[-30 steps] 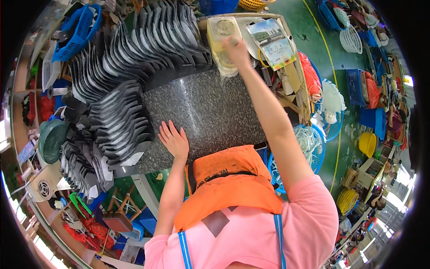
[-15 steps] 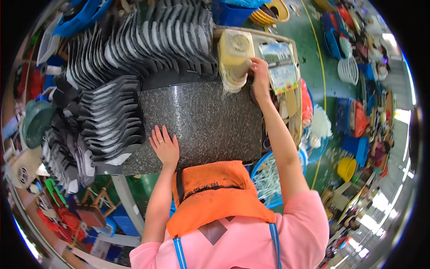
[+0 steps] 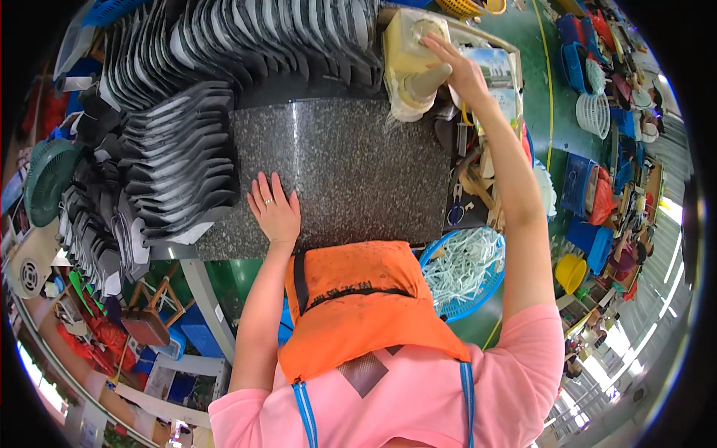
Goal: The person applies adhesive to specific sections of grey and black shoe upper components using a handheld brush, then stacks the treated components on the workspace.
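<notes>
My left hand lies flat, fingers spread, on the dark speckled stone slab near its front edge. My right hand reaches to the far right, fingers stretched over the round cap of a yellowish translucent plastic container. The fingertips appear to touch the cap; I see nothing held in them. Below that hand, a beige cone-shaped piece sticks out of the whitish, crusted cup at the container's front. Grey-and-black curved sheet pieces stand fanned in a row left of the slab.
More curved pieces line the slab's far side. A tray at the right holds a printed booklet and scissors. A blue basket of pale strips sits lower right. A green fan stands at far left.
My right hand has left the cone-shaped piece and moved up onto the container's cap. The cone now points up and right. My left hand stays on the slab; the whole view has shifted slightly.
</notes>
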`<state>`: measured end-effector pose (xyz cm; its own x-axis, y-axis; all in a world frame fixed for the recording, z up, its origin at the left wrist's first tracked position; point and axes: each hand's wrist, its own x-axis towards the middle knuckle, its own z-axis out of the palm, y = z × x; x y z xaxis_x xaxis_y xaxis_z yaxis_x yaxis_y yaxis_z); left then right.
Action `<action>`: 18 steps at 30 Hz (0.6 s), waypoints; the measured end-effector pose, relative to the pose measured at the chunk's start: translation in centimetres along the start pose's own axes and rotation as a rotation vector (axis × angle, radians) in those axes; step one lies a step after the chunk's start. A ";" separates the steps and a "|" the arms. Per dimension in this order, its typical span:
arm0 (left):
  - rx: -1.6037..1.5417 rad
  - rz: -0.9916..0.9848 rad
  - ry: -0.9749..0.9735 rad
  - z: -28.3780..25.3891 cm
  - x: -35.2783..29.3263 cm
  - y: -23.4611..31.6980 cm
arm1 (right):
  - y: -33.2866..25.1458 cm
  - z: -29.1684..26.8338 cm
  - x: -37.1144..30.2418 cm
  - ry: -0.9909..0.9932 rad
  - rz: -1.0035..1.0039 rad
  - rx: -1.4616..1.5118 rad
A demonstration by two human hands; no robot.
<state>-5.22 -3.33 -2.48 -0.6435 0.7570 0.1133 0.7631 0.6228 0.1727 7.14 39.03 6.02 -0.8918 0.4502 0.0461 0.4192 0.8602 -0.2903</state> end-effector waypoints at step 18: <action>-0.117 0.308 -0.055 -2.0 13.3 0.5 | -13.1 6.1 -6.2 0.110 -0.303 0.185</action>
<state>-13.53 6.70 1.07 -0.3773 0.9176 0.1248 0.9070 0.3389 0.2500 6.09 23.51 3.72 -0.9427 0.2138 0.2562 0.0924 0.9050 -0.4153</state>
